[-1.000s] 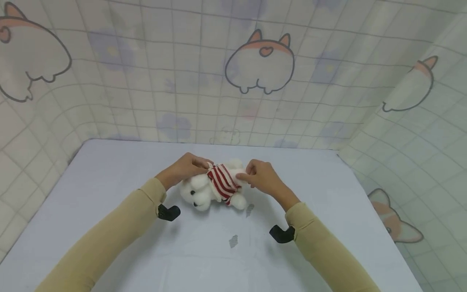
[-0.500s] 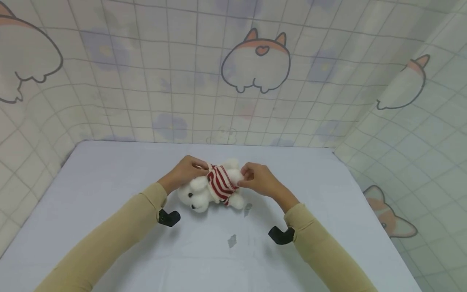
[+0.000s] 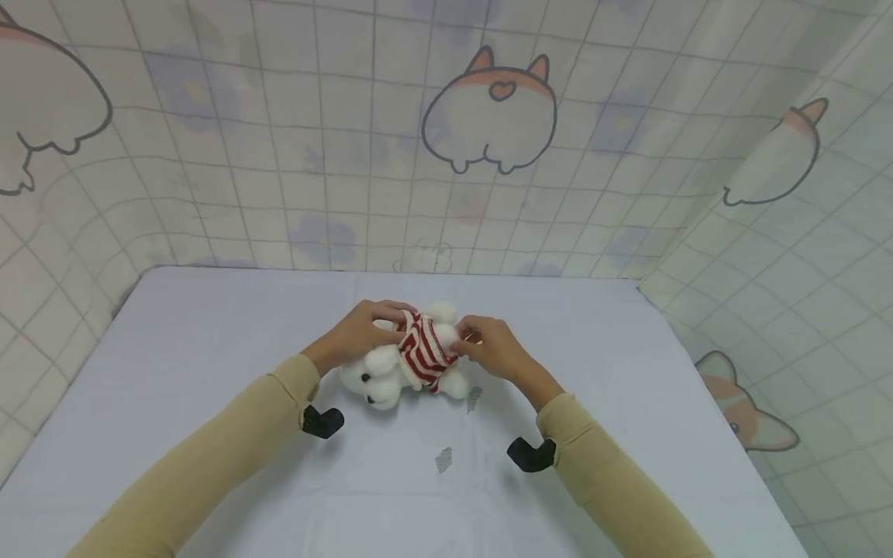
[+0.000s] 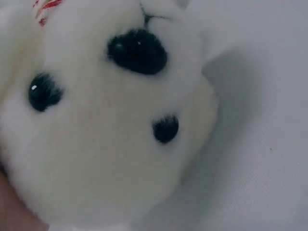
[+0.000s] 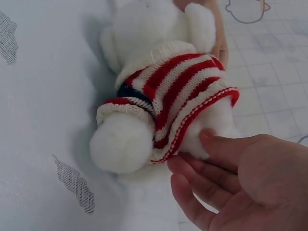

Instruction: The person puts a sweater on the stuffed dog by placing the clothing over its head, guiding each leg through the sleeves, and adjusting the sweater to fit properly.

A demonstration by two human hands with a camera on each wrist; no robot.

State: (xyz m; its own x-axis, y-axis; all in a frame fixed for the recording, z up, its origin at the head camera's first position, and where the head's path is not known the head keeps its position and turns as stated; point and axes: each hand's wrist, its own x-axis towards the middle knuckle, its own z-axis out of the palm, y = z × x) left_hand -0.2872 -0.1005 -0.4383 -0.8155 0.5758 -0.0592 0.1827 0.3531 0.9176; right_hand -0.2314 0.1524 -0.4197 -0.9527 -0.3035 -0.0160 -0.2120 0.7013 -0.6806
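A white plush dog [image 3: 380,363] in a red-and-white striped knit sweater [image 3: 424,350] lies on its side, head to the left. Its dark nose [image 4: 137,52] and eyes fill much of the left wrist view. My left hand [image 3: 361,332] grips the sweater's upper part near the neck, thumb and fingers around the cloth. In the right wrist view, my right hand [image 5: 260,168] pinches the dog's white lower body beside the sweater's hem, thumb on top and fingers underneath. One leg [image 5: 122,143] sticks out through a sweater opening.
A white cloth covers the table [image 3: 230,333], with grey leaf-shaped marks [image 3: 443,459] in front of the dog. Tile-patterned curtains [image 3: 377,155] with cartoon corgis stand behind and at both sides. A black wrist mount [image 3: 532,455] sticks out from each sleeve.
My left fingers have shifted right, further over the sweater's upper edge. My right fingers have moved slightly left and down, closer to the hem. The dog stays on its side.
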